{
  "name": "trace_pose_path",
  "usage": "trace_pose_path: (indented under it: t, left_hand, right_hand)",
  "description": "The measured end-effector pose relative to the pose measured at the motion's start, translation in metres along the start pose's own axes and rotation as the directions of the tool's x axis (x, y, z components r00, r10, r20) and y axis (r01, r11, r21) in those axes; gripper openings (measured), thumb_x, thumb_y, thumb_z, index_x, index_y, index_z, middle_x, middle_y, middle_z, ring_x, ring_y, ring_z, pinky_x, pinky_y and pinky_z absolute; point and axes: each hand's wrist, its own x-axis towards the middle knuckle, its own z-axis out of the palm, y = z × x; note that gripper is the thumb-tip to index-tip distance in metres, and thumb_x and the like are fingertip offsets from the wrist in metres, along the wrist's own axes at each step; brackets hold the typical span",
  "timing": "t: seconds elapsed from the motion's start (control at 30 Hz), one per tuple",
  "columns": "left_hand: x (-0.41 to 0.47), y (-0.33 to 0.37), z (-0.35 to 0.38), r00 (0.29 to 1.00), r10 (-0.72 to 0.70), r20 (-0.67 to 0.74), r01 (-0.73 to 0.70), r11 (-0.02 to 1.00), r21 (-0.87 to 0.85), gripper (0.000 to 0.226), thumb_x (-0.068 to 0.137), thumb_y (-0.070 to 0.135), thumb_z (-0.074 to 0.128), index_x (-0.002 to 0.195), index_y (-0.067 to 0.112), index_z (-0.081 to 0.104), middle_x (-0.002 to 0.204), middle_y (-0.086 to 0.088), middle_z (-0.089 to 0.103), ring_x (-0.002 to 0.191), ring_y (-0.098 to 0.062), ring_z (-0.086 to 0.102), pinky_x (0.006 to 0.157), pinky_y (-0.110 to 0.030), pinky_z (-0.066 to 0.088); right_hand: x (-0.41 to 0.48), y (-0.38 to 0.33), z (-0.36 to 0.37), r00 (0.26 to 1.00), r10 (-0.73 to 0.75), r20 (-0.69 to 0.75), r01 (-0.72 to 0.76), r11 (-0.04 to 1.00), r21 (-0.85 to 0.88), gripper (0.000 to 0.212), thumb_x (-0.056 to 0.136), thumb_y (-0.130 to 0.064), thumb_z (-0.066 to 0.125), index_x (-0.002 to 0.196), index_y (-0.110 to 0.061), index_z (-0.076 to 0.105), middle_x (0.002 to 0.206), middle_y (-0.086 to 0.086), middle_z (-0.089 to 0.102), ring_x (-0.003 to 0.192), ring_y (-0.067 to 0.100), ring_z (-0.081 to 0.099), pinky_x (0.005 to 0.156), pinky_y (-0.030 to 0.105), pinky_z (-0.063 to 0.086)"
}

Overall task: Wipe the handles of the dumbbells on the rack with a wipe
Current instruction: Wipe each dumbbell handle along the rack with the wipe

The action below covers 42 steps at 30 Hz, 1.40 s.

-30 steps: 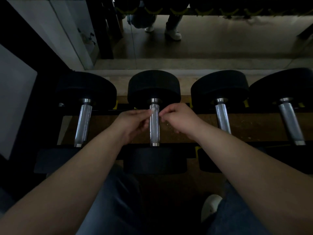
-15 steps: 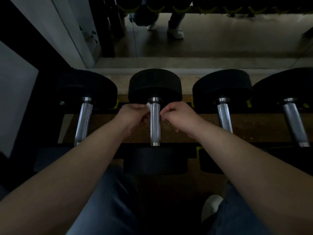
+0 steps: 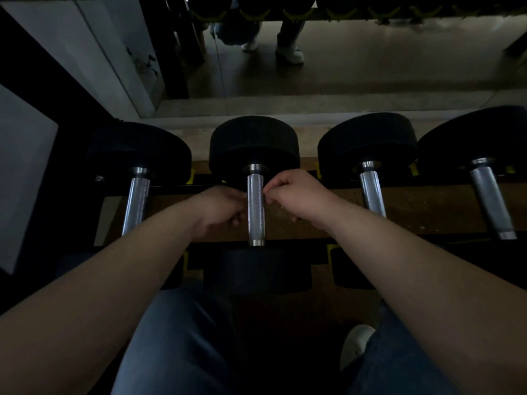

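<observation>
Both grips, left hand (image 3: 219, 206) and right hand (image 3: 296, 195), curl closed against the handle (image 3: 255, 212); contents unclear.

Dressed in dark blue denim trousers (image 3: 176, 343), showing below the middle dumbbell handle (image 3: 255, 206). Shod in a pale, round-toed shoe (image 3: 356, 343), below and right of that handle. Bare-armed on either side of it, with forearms (image 3: 128, 280) uncovered.

place: gym | evidence: 4 dumbbells (image 3: 254, 155) on rack (image 3: 427, 208), wall mirror (image 3: 370, 52)
</observation>
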Motion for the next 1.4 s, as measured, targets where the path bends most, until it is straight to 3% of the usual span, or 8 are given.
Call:
trace_pose_path:
  t: [0.17,0.4,0.57,0.63,0.73,0.83,1.13,1.4]
  left_hand:
    - [-0.018,-0.01,0.003,0.96,-0.189,0.209,0.123,0.949,0.291,0.019,0.096,-0.001,0.052,0.101,0.006,0.069,0.088,-0.014,0.07,0.072,-0.018,0.064,0.064,-0.027,0.05]
    - [0.018,-0.003,0.001,0.998,-0.038,0.04,0.05,0.932,-0.36,0.026,0.102,0.006,0.048,0.114,0.013,0.07,0.126,-0.014,0.068,0.104,-0.021,0.058,0.091,-0.03,0.046]
    - [-0.013,-0.012,0.0,0.971,-0.136,0.195,0.072,0.95,0.304,0.023,0.097,0.005,0.057,0.109,0.017,0.072,0.104,-0.005,0.075,0.095,-0.021,0.072,0.088,-0.036,0.058]
    - [-0.022,-0.014,0.003,0.98,-0.141,0.137,0.075,0.912,0.403,0.02,0.096,0.007,0.059,0.109,0.015,0.072,0.102,-0.009,0.075,0.095,-0.024,0.072,0.089,-0.037,0.059]
    - [-0.02,-0.006,0.008,0.991,-0.121,0.06,0.125,0.989,-0.073,0.018,0.097,0.002,0.056,0.101,0.011,0.071,0.081,-0.003,0.07,0.066,-0.009,0.065,0.059,-0.019,0.054]
    - [-0.008,0.003,0.004,0.991,-0.06,-0.122,0.004,0.91,-0.414,0.013,0.098,0.009,0.06,0.101,0.011,0.072,0.088,-0.003,0.07,0.072,-0.007,0.059,0.067,-0.019,0.049]
    - [-0.053,-0.007,0.009,0.992,0.082,-0.093,-0.065,0.982,0.177,0.012,0.08,0.02,0.083,0.091,0.018,0.079,0.087,0.002,0.078,0.082,-0.009,0.071,0.077,-0.02,0.053]
    - [-0.024,0.012,0.01,0.888,0.24,-0.393,-0.26,0.966,0.001,0.006,0.091,0.018,0.071,0.09,0.022,0.076,0.086,0.0,0.075,0.07,-0.006,0.066,0.07,-0.023,0.054]
  right_hand:
    - [0.0,0.0,-0.002,1.0,0.024,0.02,-0.024,1.0,0.004,0.015,0.09,-0.016,0.062,0.095,-0.028,0.07,0.101,-0.001,0.07,0.073,0.015,0.059,0.051,0.027,0.046]
    - [-0.005,-0.006,-0.008,0.999,0.01,0.044,-0.012,0.998,0.065,0.013,0.095,-0.026,0.063,0.101,-0.02,0.073,0.099,0.002,0.074,0.072,0.015,0.059,0.051,0.027,0.046]
    - [-0.01,-0.006,-0.011,0.999,0.01,0.053,-0.013,0.998,0.055,0.013,0.096,-0.027,0.063,0.101,-0.02,0.073,0.099,0.001,0.074,0.066,0.012,0.056,0.051,0.025,0.045]
    - [-0.011,-0.007,-0.01,0.998,0.006,0.059,-0.009,0.999,0.051,0.013,0.096,-0.026,0.062,0.101,-0.02,0.073,0.099,0.001,0.074,0.067,0.012,0.057,0.052,0.026,0.046]
    - [-0.011,-0.009,-0.01,0.998,0.003,0.068,-0.007,0.998,0.055,0.015,0.096,-0.027,0.062,0.102,-0.019,0.073,0.1,0.001,0.074,0.071,0.014,0.059,0.053,0.026,0.046]
    - [-0.012,-0.01,-0.011,0.998,0.002,0.062,-0.006,0.999,0.052,0.015,0.097,-0.027,0.062,0.102,-0.02,0.073,0.098,0.0,0.073,0.072,0.012,0.059,0.052,0.025,0.046]
    - [-0.014,-0.009,-0.003,0.998,-0.007,0.064,0.005,1.0,0.025,0.011,0.09,-0.022,0.065,0.097,-0.02,0.074,0.105,-0.001,0.072,0.075,0.016,0.062,0.056,0.03,0.049]
    - [-0.018,-0.011,-0.003,0.999,-0.017,-0.047,0.02,0.998,0.065,0.011,0.092,-0.024,0.064,0.096,-0.025,0.074,0.096,0.004,0.073,0.07,0.014,0.061,0.049,0.025,0.047]
